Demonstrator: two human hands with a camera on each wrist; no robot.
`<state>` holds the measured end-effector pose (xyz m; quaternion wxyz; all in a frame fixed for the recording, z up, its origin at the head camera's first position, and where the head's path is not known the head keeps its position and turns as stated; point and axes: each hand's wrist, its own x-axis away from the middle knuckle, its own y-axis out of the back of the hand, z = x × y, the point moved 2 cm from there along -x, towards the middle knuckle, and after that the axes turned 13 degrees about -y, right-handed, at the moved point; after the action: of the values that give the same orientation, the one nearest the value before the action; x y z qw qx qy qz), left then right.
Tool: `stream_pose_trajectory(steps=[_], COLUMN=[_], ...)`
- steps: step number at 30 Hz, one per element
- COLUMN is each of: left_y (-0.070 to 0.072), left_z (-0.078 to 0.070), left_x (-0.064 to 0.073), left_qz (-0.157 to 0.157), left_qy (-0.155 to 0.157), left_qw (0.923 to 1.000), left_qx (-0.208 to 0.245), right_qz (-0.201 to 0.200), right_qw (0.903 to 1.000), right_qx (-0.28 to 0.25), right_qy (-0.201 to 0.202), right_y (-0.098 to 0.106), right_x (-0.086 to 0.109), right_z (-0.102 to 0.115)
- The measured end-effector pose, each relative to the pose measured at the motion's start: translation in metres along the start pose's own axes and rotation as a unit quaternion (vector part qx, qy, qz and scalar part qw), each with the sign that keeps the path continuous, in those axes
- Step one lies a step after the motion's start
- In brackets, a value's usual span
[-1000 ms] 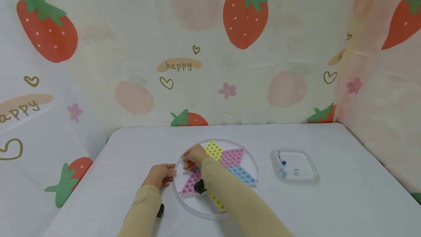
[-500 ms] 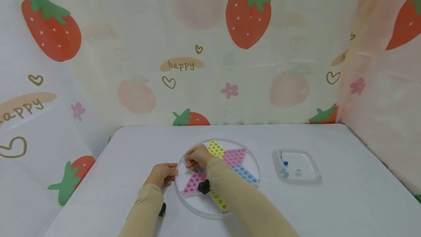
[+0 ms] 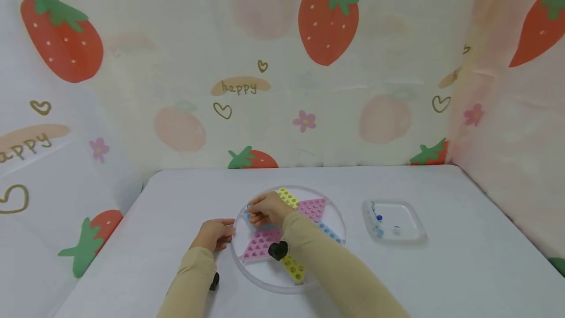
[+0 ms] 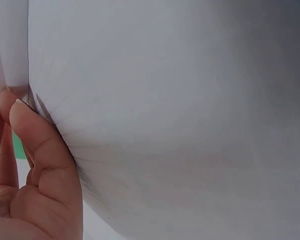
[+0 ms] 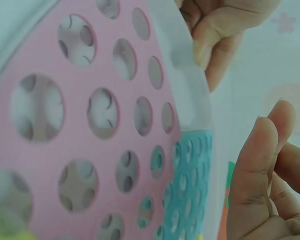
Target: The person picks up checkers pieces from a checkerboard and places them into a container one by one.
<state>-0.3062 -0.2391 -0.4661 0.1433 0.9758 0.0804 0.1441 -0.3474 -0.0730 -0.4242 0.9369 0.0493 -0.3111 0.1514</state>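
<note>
A round Chinese checkers board (image 3: 289, 288) with a clear rim and pink, yellow and blue holed sections lies on the white table. My left hand (image 3: 214, 235) holds its left edge; in the left wrist view the thumb (image 4: 45, 150) and a finger meet at the rim. Over the blue section at the upper left is my right hand (image 3: 268, 209). Its thumb and index finger are bent close together near the blue tip, and in the right wrist view I see nothing between those fingertips (image 5: 262, 132). Part of the blue section is hidden under this hand.
A clear plastic tray (image 3: 417, 237) stands right of the board, with several blue and clear marbles (image 3: 379, 232) mostly along its left side. Strawberry-printed sheets (image 3: 326, 112) hang behind and at both sides of the table.
My right hand has shifted slightly right across the board, uncovering more of the blue tip and the pink section. The left hand stays at the rim.
</note>
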Motion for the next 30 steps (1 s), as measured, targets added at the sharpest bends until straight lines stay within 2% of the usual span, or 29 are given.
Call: stream_pose_trajectory(steps=[4, 10, 18, 30], left_y=[0.001, 0.001, 0.002, -0.001], left_z=[-0.006, -0.007, -0.01, -0.011], left_x=[0.01, 0.015, 0.019, 0.016], left_qz=[-0.001, -0.004, -0.002, 0.005], left_qy=[-0.003, -0.007, -0.007, -0.004], left_qw=[1.0, 0.9999, 0.9999, 0.9999], left_qx=[0.006, 0.008, 0.008, 0.012], right_qz=[0.004, 0.014, 0.01, -0.005], right_qw=[0.9999, 0.9993, 0.9984, 0.9994], right_qx=[0.004, 0.012, 0.029, -0.004], right_qy=[0.011, 0.033, 0.047, 0.034], right_y=[0.005, 0.016, 0.036, 0.058], right_x=[0.006, 0.016, 0.027, 0.035], right_z=[0.001, 0.001, 0.0, -0.008])
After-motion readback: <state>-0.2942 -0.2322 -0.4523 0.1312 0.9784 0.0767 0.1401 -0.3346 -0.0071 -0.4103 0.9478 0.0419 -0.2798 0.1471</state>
